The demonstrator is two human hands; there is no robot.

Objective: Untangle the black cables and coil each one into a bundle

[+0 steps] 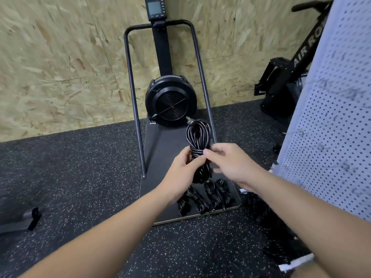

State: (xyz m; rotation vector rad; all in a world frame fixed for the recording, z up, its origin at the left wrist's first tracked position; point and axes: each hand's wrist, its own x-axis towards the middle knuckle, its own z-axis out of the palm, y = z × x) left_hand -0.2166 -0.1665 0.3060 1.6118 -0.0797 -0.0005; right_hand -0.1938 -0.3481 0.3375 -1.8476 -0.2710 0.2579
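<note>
Hands both pinch the coiled cable (198,137) at its wrapped waist: left hand (183,167), right hand (226,161). Keep wraps tight, tuck the end, then lay it beside the finished bundles (206,195) near the platform's (160,157) front edge.

A chipboard wall (60,57) fills the upper left and top of the frame. Against it at upper centre stands a black fan machine (170,101) with a small monitor (155,7) on its post and a bent metal frame (130,77); its flat platform (160,149) reaches toward the centre. Speckled black floor (80,167) spreads below. A white pegboard (331,117) runs down the right edge, with a black rower (291,77) behind it. A dark strap piece (30,217) lies at lower left.
</note>
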